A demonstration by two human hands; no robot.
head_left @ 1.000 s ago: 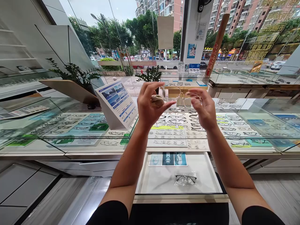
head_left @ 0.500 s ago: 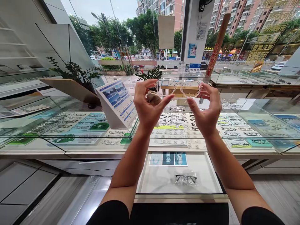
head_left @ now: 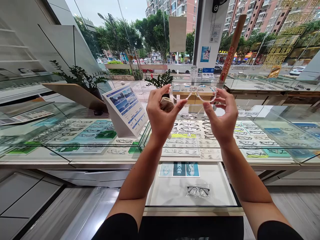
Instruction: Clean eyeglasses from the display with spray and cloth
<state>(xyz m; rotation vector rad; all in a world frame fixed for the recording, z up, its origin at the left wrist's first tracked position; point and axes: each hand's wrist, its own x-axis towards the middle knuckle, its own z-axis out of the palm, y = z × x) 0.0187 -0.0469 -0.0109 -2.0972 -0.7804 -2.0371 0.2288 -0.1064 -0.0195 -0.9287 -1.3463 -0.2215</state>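
We held the clear glasses (head_left: pixel 194 89) up in the air above the counter (head_left: pixel 100 163), the front of the frame spread level between both hands. Our left hand (head_left: pixel 162 117) gripped one end near the hinge, its thumb by the lower rim, and a bunched cloth (head_left: pixel 167 104) sat tucked in the same palm. Our right hand (head_left: pixel 224 119) gripped the other end in the same way.

As far as we could judge, lifting the glasses and getting a hold at both ends was done; setting them down was not. We could not tell whether the lenses had been wiped.

Below, rows of glasses (head_left: pixel 189 125) lay under the counter's glass, and a desk calendar (head_left: pixel 128 108) stood to the left. Nearer us, the drawer (head_left: pixel 172 195) was pulled out, with a photo card (head_left: pixel 179 169) at its back and dark glasses (head_left: pixel 198 191) in a clear bag, not yet unwrapped.
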